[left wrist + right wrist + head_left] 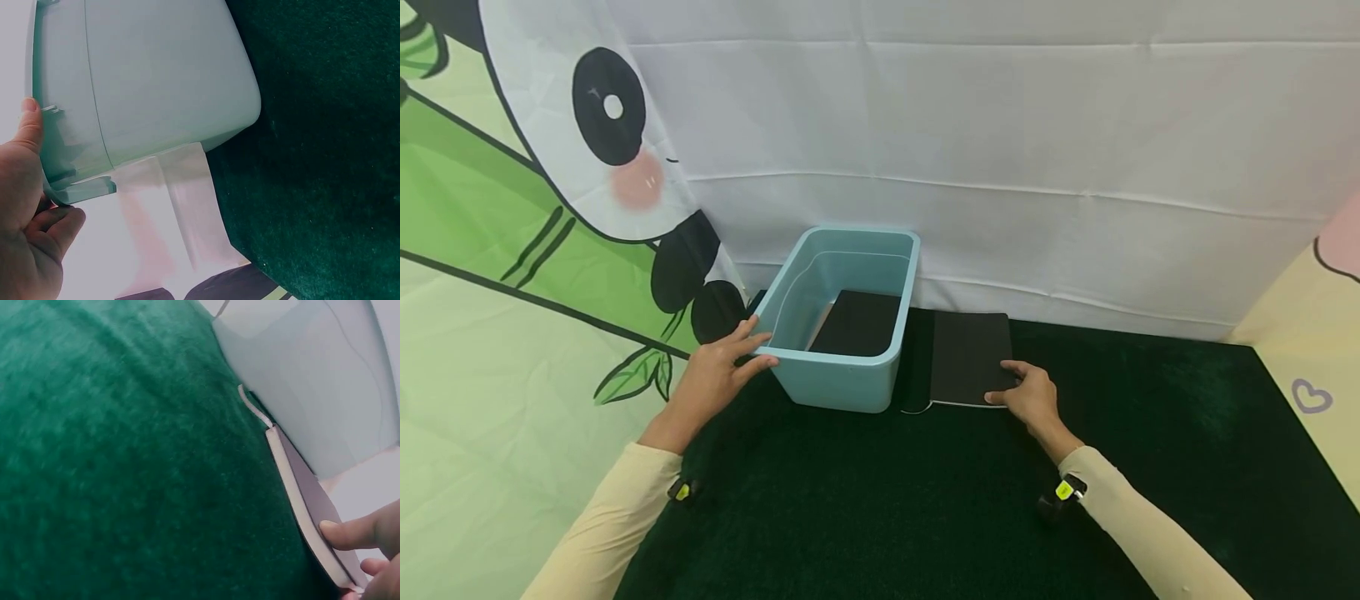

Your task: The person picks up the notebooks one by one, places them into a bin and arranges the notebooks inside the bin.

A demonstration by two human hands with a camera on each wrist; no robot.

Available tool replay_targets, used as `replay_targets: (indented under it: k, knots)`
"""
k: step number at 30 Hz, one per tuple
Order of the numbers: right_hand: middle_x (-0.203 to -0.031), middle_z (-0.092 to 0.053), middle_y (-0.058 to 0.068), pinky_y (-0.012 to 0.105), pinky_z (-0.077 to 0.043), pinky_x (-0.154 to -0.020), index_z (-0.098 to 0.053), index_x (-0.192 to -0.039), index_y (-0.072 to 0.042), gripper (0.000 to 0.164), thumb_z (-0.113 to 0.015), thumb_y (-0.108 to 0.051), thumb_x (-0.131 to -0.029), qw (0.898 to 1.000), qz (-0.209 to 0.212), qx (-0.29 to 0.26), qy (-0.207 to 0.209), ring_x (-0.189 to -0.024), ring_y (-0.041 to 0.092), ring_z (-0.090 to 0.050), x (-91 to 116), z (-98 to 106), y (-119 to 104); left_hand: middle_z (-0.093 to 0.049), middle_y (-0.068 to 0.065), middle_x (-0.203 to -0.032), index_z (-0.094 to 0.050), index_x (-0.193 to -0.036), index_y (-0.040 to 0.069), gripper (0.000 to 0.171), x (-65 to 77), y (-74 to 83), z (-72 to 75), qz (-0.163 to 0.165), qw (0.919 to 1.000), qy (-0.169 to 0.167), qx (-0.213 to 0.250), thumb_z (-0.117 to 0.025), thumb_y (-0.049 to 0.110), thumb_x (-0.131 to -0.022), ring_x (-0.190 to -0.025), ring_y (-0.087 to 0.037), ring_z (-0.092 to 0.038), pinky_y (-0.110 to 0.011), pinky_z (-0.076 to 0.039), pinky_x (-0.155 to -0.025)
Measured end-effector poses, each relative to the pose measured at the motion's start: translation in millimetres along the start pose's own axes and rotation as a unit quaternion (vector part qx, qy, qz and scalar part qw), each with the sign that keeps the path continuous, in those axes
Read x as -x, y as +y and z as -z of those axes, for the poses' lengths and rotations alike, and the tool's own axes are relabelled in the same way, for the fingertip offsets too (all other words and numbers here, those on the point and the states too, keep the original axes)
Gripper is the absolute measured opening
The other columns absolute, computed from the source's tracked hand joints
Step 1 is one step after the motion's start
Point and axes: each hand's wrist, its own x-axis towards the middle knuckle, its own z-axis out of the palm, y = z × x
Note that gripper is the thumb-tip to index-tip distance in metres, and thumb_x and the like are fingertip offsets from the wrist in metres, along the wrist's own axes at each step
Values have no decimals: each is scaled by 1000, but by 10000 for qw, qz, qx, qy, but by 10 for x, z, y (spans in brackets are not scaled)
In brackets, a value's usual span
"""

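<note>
A light blue plastic bin [835, 379] stands on the dark green cloth, with a black notebook [859, 323] lying inside it. My left hand [718, 367] grips the bin's near left corner. In the left wrist view the thumb lies at the rim and the other fingers curl by the corner. To the right of the bin, another black notebook [970, 354] lies flat, its pale page edge and ribbon [253, 409] toward me. My right hand [1032, 396] pinches its near right corner. The thumb rests on the cover, while the fingertips at the edge are partly hidden.
Dark green cloth [865, 500] covers the table. A white fabric backdrop [1000, 125] hangs close behind the bin, and a printed cartoon panel [550, 275] rises on the left. A pale yellow panel [1300, 350] borders the table on the right.
</note>
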Motion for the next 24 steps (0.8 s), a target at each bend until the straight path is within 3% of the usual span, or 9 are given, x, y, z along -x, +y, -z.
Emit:
replay_targets:
  k: [6, 17, 24]
  knots:
    - [-158, -39, 25, 54, -39, -114, -55, -147, -7, 70, -85, -6, -84, 9993, -251, -163, -211, -143, 43, -42, -25, 45, -34, -50, -23, -150, -68, -132, 2, 44, -4, 9, 2, 44, 10000, -32, -24, -74, 25, -95, -128, -46, -57, -55, -59, -78]
    - [-162, -32, 25, 58, -35, -116, -51, -150, -8, 74, -85, -10, -84, 9971, -233, -266, -669, -149, 45, -32, -53, 114, -38, -50, -23, -150, -68, -131, 1, 45, -6, 30, 17, 79, 9999, -69, -2, -76, 24, -94, -129, -46, -56, -59, -57, -85]
    - [-160, -35, 27, 52, -46, -108, -42, -156, -9, 82, -83, -7, -86, 9951, -209, -582, -774, -145, 43, -40, -42, 162, -71, -50, -23, -150, -68, -132, 2, 45, -9, 38, 25, 101, 9999, -90, 5, -76, 25, -94, -129, -46, -55, -60, -55, -88]
